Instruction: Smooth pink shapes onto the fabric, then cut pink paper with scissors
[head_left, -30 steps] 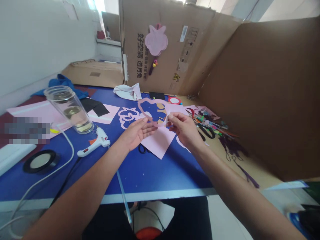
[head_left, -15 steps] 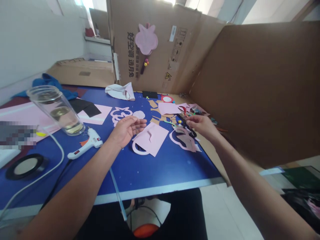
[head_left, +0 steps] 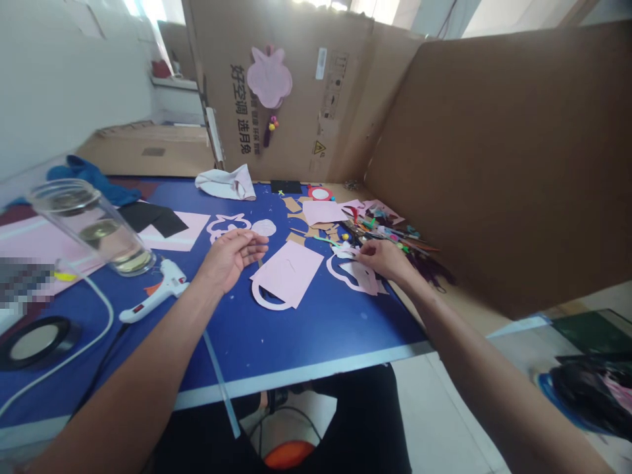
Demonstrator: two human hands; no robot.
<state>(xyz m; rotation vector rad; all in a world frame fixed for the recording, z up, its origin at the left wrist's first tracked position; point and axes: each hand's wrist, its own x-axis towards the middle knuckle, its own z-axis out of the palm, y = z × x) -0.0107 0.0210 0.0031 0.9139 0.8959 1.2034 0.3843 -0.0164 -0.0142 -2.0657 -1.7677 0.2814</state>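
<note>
On the blue bench [head_left: 296, 329] | left hand [head_left: 232, 253] open, empty | right hand [head_left: 382, 258] curled over thin pink paper outline [head_left: 363, 280], grip unclear | risk: a tug may tear it

A water glass [head_left: 99, 227] is standing well left of the left hand [head_left: 230, 257], a white glue gun [head_left: 153, 296] lying between them. Colourful scraps [head_left: 390, 230] are lying heaped just beyond the right hand [head_left: 382, 258]; a white cloth [head_left: 224, 182] is lying farther back.
</note>
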